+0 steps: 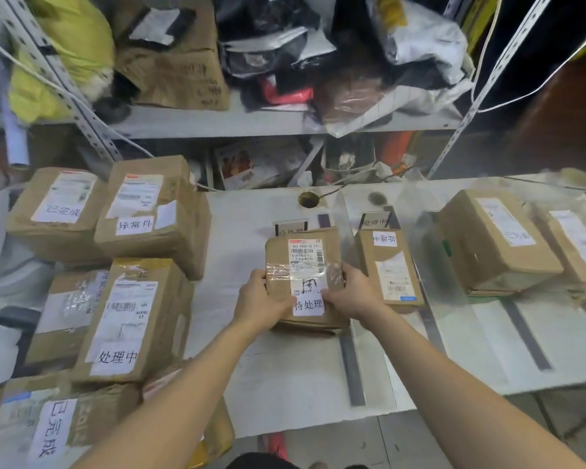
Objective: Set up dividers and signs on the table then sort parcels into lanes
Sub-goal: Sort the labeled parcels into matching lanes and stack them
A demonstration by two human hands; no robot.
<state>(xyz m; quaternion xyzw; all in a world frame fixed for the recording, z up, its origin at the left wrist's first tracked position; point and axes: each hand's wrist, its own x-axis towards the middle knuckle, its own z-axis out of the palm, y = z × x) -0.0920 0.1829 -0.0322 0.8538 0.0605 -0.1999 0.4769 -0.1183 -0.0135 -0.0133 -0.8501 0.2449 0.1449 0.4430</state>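
A brown cardboard parcel (303, 255) with a white shipping label and a handwritten white tag sits on top of another flat parcel in the left lane of the white table (285, 367). My left hand (259, 304) grips its left edge and my right hand (351, 294) grips its right edge, thumbs on top. Two small sign cards (291, 228) (377, 221) stand at the back of the lanes. Clear upright dividers (430, 265) and dark tape strips (352, 370) separate the lanes. One parcel (389, 269) lies in the second lane, and two more (494, 242) (575, 245) lie further right.
A stack of several labelled parcels (129, 316) fills the table's left side. A metal shelf rack (217, 120) behind holds bags and boxes. A cable hole (308, 199) is at the table's back edge. A dark scanner-like object (17, 319) lies far left.
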